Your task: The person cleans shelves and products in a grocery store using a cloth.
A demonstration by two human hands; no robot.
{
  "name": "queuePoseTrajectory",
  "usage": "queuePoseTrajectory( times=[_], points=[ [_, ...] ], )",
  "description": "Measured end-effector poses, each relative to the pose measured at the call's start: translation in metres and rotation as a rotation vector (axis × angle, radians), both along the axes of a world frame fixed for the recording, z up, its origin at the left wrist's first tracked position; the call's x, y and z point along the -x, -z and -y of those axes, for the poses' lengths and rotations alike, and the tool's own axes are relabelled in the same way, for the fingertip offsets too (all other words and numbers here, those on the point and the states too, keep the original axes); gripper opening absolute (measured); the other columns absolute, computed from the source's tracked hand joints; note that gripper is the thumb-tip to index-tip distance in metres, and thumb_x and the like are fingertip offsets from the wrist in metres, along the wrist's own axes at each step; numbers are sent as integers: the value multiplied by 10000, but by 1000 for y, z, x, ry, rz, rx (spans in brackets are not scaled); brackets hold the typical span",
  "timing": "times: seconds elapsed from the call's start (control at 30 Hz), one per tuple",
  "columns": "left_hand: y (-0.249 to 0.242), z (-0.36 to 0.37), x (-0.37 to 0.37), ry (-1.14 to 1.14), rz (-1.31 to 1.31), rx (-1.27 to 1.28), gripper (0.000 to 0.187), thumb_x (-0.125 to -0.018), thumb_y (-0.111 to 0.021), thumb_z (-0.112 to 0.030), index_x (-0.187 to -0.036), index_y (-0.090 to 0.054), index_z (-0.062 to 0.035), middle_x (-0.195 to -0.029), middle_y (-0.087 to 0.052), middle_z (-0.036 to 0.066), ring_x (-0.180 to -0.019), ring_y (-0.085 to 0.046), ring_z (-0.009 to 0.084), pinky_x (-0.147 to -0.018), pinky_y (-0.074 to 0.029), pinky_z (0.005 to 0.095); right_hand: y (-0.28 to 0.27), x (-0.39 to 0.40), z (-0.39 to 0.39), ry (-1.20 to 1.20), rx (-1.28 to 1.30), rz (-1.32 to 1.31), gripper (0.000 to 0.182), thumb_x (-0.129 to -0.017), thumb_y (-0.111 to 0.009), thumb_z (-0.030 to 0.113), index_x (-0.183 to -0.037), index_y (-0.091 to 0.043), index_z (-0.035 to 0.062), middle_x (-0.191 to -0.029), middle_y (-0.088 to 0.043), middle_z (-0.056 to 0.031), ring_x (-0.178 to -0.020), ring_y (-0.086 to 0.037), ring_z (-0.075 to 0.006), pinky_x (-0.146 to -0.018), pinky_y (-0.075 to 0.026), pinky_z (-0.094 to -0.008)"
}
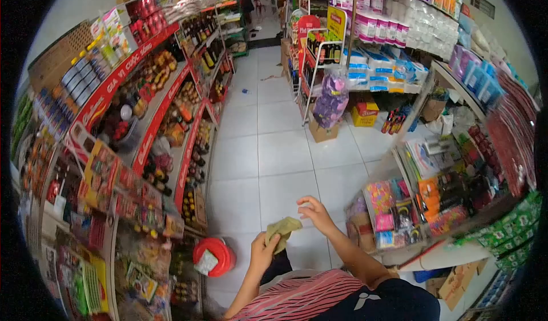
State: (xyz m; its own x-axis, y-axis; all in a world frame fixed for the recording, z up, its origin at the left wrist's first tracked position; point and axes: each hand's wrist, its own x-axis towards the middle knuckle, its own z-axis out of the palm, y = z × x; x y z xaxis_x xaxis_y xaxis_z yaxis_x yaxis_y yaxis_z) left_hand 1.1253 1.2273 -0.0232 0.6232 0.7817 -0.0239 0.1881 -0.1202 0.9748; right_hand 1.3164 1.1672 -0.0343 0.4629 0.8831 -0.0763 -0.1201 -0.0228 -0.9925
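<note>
An olive-green cloth (283,228) is gripped in my left hand (264,251), the thumb pressed on top of it. The cloth is bunched and sticks out to the right, in front of my body. Just right of it, my right hand (313,211) is raised with its fingers apart and slightly curled. Nothing shows in that hand, and a small gap seems to lie between it and the cloth. On the floor to the left of my left hand stands a red bucket (227,258) with a pale packet or cloth (206,262) on top.
Red-edged shelves (174,89) with bottles and jars line the left side. White floor tiles (231,144) run down the aisle. At the right stands a display case (365,207) with small goods. Farther back are a bottle rack (319,58), a purple bag (331,98) and a cardboard box (323,132).
</note>
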Motion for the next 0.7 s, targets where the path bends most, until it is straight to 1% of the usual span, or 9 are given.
queuePoseTrajectory(
  times=[0.1, 0.17, 0.3, 0.37, 0.4, 0.53, 0.6, 0.63, 0.7],
  points=[
    [9, -63, -46, 62, 68, 112, 262, -783, -553, -233, -836, -558, 23, -744, -544, 59, -672, -485, 99, -599, -405, 243, 7, -16, -55, -56, -61, -211, 261, -785, -482, 128, -1035, -461, 56, -1032, -477, -65, -936, -469, -148, -777, -396, -259],
    [-5, -102, -83, 129, 69, 206, 239, -784, -554, -224, -832, -547, 10, -741, -535, 36, -670, -475, 91, -603, -398, 235, 4, -24, -90, -241, -289, -522, 325, -810, -464, 175, -1102, -421, 40, -1053, -467, -64, -982, -430, -141, -821, -372, -273],
    [-32, -181, -169, 211, 234, 256, 210, -795, -533, -200, -888, -518, -12, -789, -541, 33, -712, -488, 80, -623, -405, 213, 1, -65, -135, -54, -199, -494, 430, -790, -515, 176, -1161, -366, 19, -1036, -474, -63, -958, -443, -132, -810, -377, -274],
    [-41, -214, -209, 266, 283, 405, 193, -795, -532, -193, -877, -507, -20, -781, -538, 31, -699, -491, 82, -622, -408, 216, -4, -97, -143, 0, 57, -1, 402, -748, -562, 125, -1110, -427, 14, -987, -499, -39, -898, -486, -129, -774, -394, -260],
    [-46, -229, -230, 282, 277, 414, 193, -795, -532, -193, -877, -507, -20, -781, -538, 31, -699, -491, 82, -622, -408, 216, 2, -110, -142, 39, 73, -63, 408, -708, -608, 102, -1076, -459, 9, -939, -514, -29, -835, -490, -113, -735, -393, -240],
    [-49, -263, -287, 446, 262, 532, 161, -793, -539, -185, -836, -503, -34, -743, -529, 11, -663, -487, 71, -602, -401, 210, 5, -155, -128, 232, 254, -275, 372, -701, -585, 73, -1053, -487, 1, -965, -519, -50, -839, -485, -118, -741, -381, -237],
    [-41, -264, -317, 517, 224, 527, 145, -795, -540, -177, -822, -511, -37, -727, -528, 5, -644, -487, 67, -605, -398, 208, -11, -176, -125, 617, -39, -64, 258, -688, -542, 60, -931, -560, -23, -966, -526, -79, -912, -481, -153, -789, -364, -245],
    [-30, -260, -329, 540, 131, 510, 139, -790, -545, -171, -805, -514, -36, -719, -528, 2, -641, -486, 67, -599, -395, 207, -10, -192, -121, 645, -37, -65, 258, -688, -542, 60, -931, -560, -23, -966, -526, -79, -912, -481, -153, -789, -364, -245],
    [-9, -250, -354, 579, 36, 485, 134, -784, -550, -166, -787, -517, -36, -710, -529, -1, -637, -485, 67, -594, -392, 206, -9, -225, -114, 770, -372, -262, 299, -682, -478, 85, -937, -544, -57, -1013, -529, -133, -951, -487, -198, -822, -352, -269]
  ],
)
